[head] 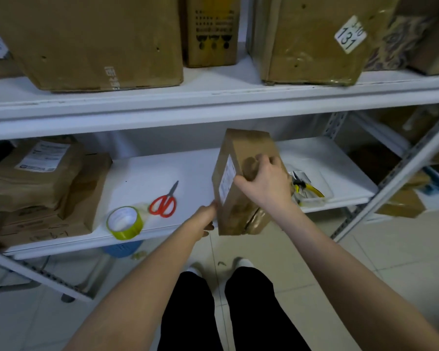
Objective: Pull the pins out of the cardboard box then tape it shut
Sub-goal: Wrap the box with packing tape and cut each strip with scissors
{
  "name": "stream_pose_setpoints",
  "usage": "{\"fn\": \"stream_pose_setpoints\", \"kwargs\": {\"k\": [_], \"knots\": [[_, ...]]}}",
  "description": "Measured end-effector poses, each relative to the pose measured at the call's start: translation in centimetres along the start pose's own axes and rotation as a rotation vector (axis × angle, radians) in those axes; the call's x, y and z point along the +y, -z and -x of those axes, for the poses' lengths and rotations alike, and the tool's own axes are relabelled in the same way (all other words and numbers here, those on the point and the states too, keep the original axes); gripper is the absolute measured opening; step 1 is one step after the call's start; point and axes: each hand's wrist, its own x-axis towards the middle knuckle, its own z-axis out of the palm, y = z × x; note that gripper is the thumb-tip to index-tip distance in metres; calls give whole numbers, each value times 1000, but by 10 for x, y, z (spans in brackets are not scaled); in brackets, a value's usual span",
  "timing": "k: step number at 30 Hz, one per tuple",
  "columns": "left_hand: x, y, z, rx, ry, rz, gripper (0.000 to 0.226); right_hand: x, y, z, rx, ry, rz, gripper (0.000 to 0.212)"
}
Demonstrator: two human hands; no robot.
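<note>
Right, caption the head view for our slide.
Right hand grips cardboard box, left hand touches it; tape roll, scissors on shelf.

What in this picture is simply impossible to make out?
Head view:
- Pins: none visible on the cardboard box; its far sides face away.
- Label text: blurred.
- Left hand grip: fingertips hidden behind the box.
- Tray tools: partly covered by the right hand.

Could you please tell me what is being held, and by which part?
The cardboard box: the right hand grips it around the middle; the left hand meets its lower left edge, grip unclear.
</note>
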Motion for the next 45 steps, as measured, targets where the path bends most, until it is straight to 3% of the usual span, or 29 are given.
{"fn": "stream_pose_setpoints", "kwargs": {"k": [5,9,13,15,18,21,23,26,31,34,42,45], "knots": [[-1,-19,0,-57,-11,95,55,26,11,-10,17,-50,-182,66],[6,-12,-2,292,-153,253,41,50,8,-20,-58,-127,-406,55],[8,19,10,587,-277,61,38,65,-28,-16,-220,-207,-641,34],[4,21,18,643,-279,-18,34,70,-47,-17,-286,-234,-653,31],[-1,16,22,654,-279,-120,37,72,-57,-18,-316,-263,-533,30],[0,21,19,664,-302,-168,35,67,-59,-18,-217,-240,-361,41],[0,30,15,652,-289,-156,32,55,-58,-13,-72,-114,-252,50],[-7,46,9,670,-300,-152,24,24,-61,-3,36,187,-165,46],[-33,90,17,745,-236,-178,31,-42,-82,17,-167,531,-235,31],[-57,124,14,803,-199,-279,34,-82,-110,21,-251,640,-270,29],[-76,166,-15,710,-156,-581,52,-148,-193,-5,-543,516,116,27],[-75,172,-30,739,-180,-713,68,-157,-218,-19,-578,511,203,31]]}}
